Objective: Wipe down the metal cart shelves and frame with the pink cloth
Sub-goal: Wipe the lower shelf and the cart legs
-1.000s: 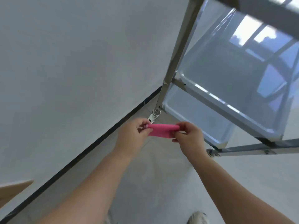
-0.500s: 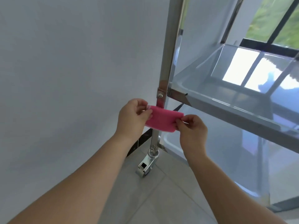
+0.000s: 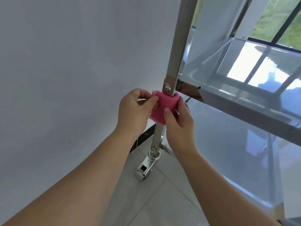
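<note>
The pink cloth [image 3: 164,108] is wrapped around the cart's upright metal post [image 3: 179,46], just below the bolted joint where the middle shelf [image 3: 244,95] meets it. My left hand [image 3: 135,110] pinches the cloth's left end. My right hand [image 3: 177,121] presses the cloth's right side against the post, thumb on the front. A lower shelf [image 3: 228,152] shows beneath. The post ends in a metal caster [image 3: 145,168] on the floor.
A white wall [image 3: 65,79] with a dark baseboard runs close on the left of the post. Grey floor tiles [image 3: 154,201] lie below. A window with dark bars [image 3: 280,22] is at the upper right behind the cart.
The view has tilted up from the floor to the shelf joint. The cloth, held flat between both hands before, is now curled around the post.
</note>
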